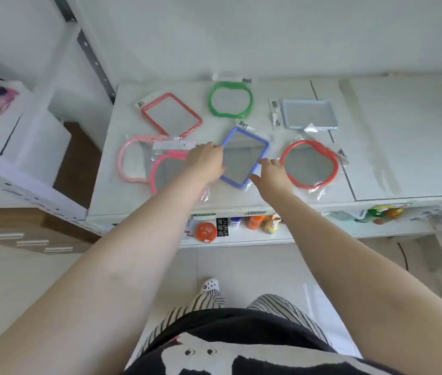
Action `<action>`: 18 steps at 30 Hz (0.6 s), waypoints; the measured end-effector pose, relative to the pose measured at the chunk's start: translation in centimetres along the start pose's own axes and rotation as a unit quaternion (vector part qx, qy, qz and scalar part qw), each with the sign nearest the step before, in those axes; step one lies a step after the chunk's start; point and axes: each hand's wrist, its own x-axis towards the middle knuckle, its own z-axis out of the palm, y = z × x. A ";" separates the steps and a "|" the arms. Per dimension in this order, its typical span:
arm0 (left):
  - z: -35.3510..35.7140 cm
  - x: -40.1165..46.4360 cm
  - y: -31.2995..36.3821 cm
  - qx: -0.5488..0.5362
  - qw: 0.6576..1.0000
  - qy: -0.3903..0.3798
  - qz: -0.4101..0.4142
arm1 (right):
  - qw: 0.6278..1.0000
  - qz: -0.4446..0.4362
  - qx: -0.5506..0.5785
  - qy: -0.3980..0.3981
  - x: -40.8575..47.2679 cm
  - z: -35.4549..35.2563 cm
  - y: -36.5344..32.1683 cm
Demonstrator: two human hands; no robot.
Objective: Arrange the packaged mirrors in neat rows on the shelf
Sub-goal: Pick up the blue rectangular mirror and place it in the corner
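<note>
Several packaged mirrors lie flat on the white shelf top (376, 147). A blue rectangular mirror (244, 155) lies tilted in the middle. My left hand (206, 161) grips its left edge and my right hand (274, 171) touches its lower right corner with fingers spread. At the back lie a red rectangular mirror (172, 116), a green apple-shaped mirror (230, 98) and a pale blue one turned face down (309, 115). A red round mirror (309, 163) is on the right. Two pink mirrors (133, 161) (168, 169) overlap on the left, the nearer partly under my left arm.
The shelf's right half (409, 136) is bare, with a seam down it. A lower shelf (241, 226) holds bottles and an orange tin. Another white rack (25, 147) stands to the left, with a metal upright (90, 50) between. My feet stand on a pale tiled floor.
</note>
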 end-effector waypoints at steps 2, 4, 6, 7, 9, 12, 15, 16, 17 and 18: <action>0.4 0.8 -0.5 0.013 1.000 -0.020 0.000 | 0.998 0.052 0.027 -0.013 0.7 0.6 -0.3; 1.5 1.8 -1.1 0.028 0.999 -0.025 0.008 | 0.993 0.095 0.055 -0.032 1.4 1.4 -0.4; 2.4 3.1 -1.4 0.045 0.999 -0.026 0.009 | 0.985 0.140 0.094 -0.037 2.3 2.1 -0.5; 2.8 3.7 -1.5 0.054 0.998 -0.023 0.007 | 0.982 0.152 0.110 -0.031 2.9 2.4 -0.4; 3.4 4.8 -1.7 0.067 0.998 -0.018 -0.009 | 0.977 0.170 0.130 -0.019 3.6 3.0 -0.5; 3.7 5.9 -1.7 0.064 0.998 -0.019 -0.007 | 0.963 0.194 0.186 -0.017 4.6 3.7 -0.5; 4.0 6.6 -1.5 0.055 0.998 0.000 0.015 | 0.943 0.222 0.248 -0.022 5.5 3.4 -0.3; 4.0 6.8 -1.5 0.044 0.999 0.005 0.013 | 0.933 0.234 0.275 -0.020 5.7 3.1 -0.2; 3.9 6.9 -1.5 0.033 0.999 0.004 0.009 | 0.921 0.247 0.302 -0.023 6.0 2.8 -0.2; 3.8 7.1 -1.5 0.020 1.000 0.001 0.007 | 0.908 0.260 0.326 -0.029 6.2 2.4 -0.2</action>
